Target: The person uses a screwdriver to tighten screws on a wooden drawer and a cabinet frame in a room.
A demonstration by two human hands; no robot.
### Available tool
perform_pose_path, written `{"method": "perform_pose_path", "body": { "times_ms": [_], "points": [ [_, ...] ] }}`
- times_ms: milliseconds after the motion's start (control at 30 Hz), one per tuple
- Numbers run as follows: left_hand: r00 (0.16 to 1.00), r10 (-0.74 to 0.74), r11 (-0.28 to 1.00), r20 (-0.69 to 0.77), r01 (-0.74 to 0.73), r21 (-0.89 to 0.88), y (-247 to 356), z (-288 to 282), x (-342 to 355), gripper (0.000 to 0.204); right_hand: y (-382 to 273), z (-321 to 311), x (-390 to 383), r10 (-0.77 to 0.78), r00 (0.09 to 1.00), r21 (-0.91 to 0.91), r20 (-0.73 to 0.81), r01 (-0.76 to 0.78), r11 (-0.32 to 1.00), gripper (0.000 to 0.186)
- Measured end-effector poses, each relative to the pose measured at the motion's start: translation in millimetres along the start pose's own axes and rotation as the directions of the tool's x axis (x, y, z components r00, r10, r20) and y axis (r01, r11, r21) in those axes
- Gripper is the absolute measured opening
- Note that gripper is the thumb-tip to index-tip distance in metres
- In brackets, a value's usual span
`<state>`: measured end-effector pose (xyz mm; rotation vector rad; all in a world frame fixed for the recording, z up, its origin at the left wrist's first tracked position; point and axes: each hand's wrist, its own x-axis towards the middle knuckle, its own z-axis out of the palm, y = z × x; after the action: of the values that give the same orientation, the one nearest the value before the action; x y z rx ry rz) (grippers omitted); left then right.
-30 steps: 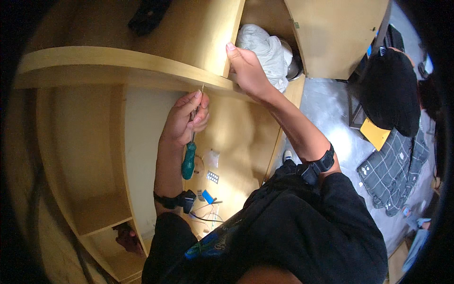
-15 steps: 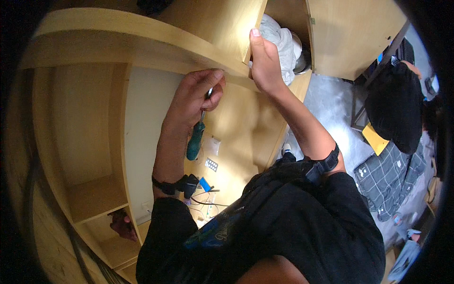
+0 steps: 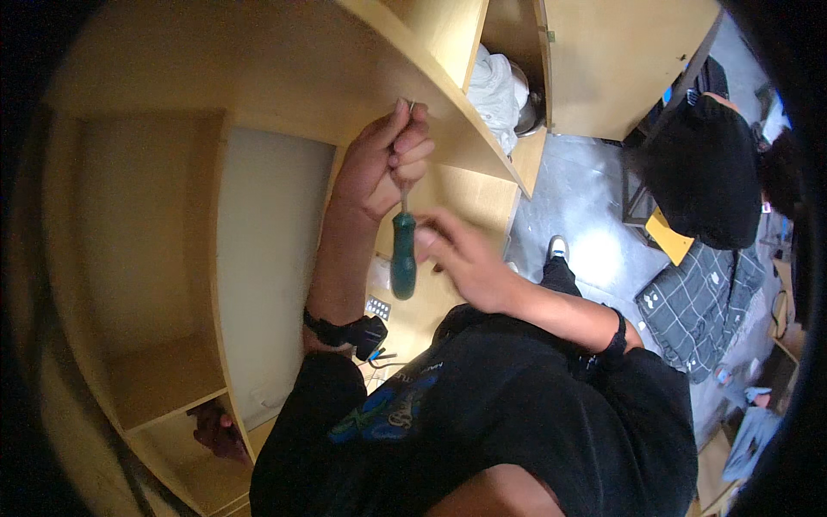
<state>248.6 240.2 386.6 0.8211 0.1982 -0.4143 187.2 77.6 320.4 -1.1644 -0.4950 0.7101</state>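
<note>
My left hand (image 3: 383,159) is raised against the underside of a light wood shelf (image 3: 457,129), its fingers closed round the metal shaft of a screwdriver. A thin metal tip shows above my fingertips at the wood, and the green handle (image 3: 403,257) hangs below my fist. My right hand (image 3: 465,263) is just right of the handle, fingers apart and loosely curved, somewhat blurred; whether a fingertip touches the handle is unclear.
An open cupboard with white cloth (image 3: 495,95) and a hinged door (image 3: 620,60) is above right. Tall wooden compartments (image 3: 151,250) stand left. Small items (image 3: 379,307) lie on the board below. A black bulky object (image 3: 702,172), a yellow panel (image 3: 668,234) and checked fabric (image 3: 693,302) are at right.
My right hand has left the shelf edge and come down beside the screwdriver handle. My left hand with the screwdriver has moved up and right along the shelf's underside. The view has shifted.
</note>
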Motion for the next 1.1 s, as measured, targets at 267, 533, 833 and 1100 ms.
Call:
{"method": "perform_pose_path", "body": {
  "times_ms": [267, 533, 833, 1100],
  "points": [
    [0.989, 0.031, 0.981, 0.146, -0.001, -0.196, -3, -15, 4, 0.026, -15, 56, -9, 0.087, 0.995, 0.588, 0.054, -0.102, 0.802, 0.030],
    [0.955, 0.023, 0.967, 0.294, 0.053, -0.248, -12, -22, 1, 0.027, -3, 74, -14, 0.063, 0.993, 0.538, -0.104, 0.003, 0.843, 0.031],
    [0.950, 0.049, 0.976, 0.309, 0.019, -0.215, -9, -18, -4, 0.026, -1, 77, -21, 0.080, 0.986, 0.338, -0.147, -0.026, 0.941, 0.031],
    [0.940, 0.047, 0.977, 0.338, 0.028, -0.213, -10, -20, -6, 0.026, -6, 78, -21, 0.076, 0.982, 0.406, -0.174, 0.001, 0.914, 0.032]
  ]
}}
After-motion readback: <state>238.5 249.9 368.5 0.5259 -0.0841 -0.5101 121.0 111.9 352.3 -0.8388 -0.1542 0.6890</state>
